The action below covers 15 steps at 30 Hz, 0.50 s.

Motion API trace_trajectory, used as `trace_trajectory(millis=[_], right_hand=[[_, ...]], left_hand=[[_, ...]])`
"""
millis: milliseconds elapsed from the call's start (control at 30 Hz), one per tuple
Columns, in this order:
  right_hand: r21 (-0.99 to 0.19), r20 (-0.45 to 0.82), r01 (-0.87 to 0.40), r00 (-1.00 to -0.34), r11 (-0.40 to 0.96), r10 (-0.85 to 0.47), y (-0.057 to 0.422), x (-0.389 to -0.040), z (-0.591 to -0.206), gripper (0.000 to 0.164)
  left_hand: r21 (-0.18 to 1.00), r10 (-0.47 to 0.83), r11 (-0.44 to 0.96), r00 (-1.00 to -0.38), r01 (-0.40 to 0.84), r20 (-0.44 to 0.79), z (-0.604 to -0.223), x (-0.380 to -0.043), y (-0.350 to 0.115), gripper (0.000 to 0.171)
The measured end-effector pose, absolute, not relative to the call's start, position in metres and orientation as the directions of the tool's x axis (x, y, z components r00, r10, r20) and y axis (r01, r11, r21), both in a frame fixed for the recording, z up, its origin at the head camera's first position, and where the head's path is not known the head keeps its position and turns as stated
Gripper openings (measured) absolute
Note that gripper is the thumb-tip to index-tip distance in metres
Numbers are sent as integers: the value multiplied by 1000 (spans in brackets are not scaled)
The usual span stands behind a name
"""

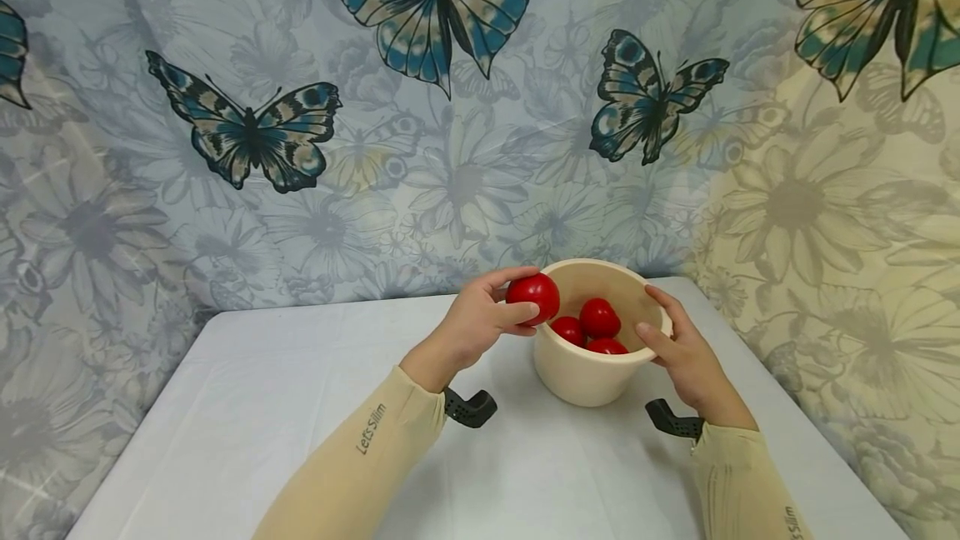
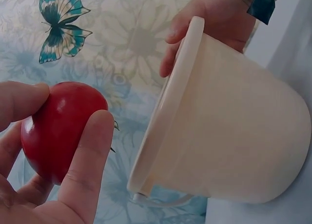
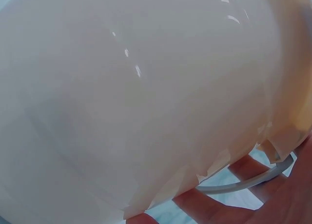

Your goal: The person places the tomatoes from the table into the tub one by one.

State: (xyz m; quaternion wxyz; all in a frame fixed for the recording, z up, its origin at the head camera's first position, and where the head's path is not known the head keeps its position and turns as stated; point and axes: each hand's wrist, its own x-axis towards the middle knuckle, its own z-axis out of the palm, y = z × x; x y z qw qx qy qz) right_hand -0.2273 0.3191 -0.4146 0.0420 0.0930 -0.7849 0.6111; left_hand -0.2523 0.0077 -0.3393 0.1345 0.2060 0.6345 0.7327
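Note:
A red tomato [image 1: 538, 297] is held by my left hand [image 1: 474, 322], thumb and fingers around it, beside the left rim of a cream plastic bucket [image 1: 581, 375]. In the left wrist view, green stem tips show on the far side of this tomato [image 2: 63, 129], and a gap separates it from the bucket [image 2: 229, 116]. My right hand [image 1: 692, 361] grips the bucket's right rim, thumb inside and fingers on the outer wall. Several tomatoes [image 1: 599, 319] lie inside the bucket. Its wall fills most of the right wrist view, with fingers near the thin handle [image 3: 243, 185].
The bucket stands tilted on a white-covered table [image 1: 300, 407], near its back right part. Behind the table hangs a cloth [image 1: 465, 182] printed with butterflies and flowers. Black wrist mounts [image 1: 471, 408] stick out from both sleeves.

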Motion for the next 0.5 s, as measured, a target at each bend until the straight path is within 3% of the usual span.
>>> trace_trajectory(millis=[500], right_hand=[[-947,182,-201,-978,252,-98,319,-227,-414,67]], left_hand=[[993,455,-113,-887,31,79,-344,-269,35,51]])
